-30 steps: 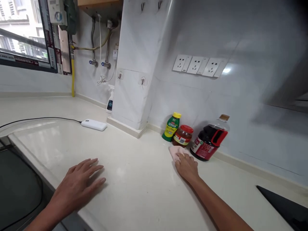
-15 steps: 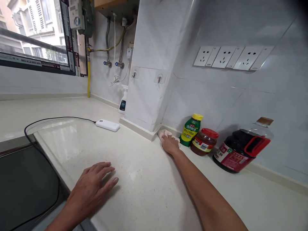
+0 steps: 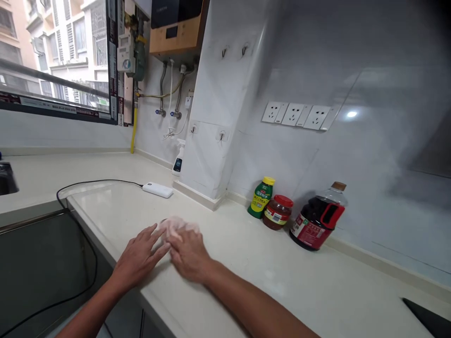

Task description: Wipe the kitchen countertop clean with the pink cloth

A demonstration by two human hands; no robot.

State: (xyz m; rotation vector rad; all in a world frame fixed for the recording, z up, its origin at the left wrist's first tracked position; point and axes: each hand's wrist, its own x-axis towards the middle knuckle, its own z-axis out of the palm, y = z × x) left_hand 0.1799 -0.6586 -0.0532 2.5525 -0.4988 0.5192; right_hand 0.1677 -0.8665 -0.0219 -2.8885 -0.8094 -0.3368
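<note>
Presently, the right hand point(image 3: 190, 256) has its grip closed on a pink cloth point(image 3: 180, 224) upon the table point(image 3: 317, 286), near a white corded device point(image 3: 158, 190); the left hand point(image 3: 139, 256) is unclenched beside it.

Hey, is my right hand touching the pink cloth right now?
Touching: the head view shows your right hand covering the cloth's near part.

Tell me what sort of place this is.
Probably a kitchen: a pale counter runs along the wall, a red-lidded jar and a big red-handled bottle of dark liquid stand on it, and a wall unit has pipes beneath.
</note>
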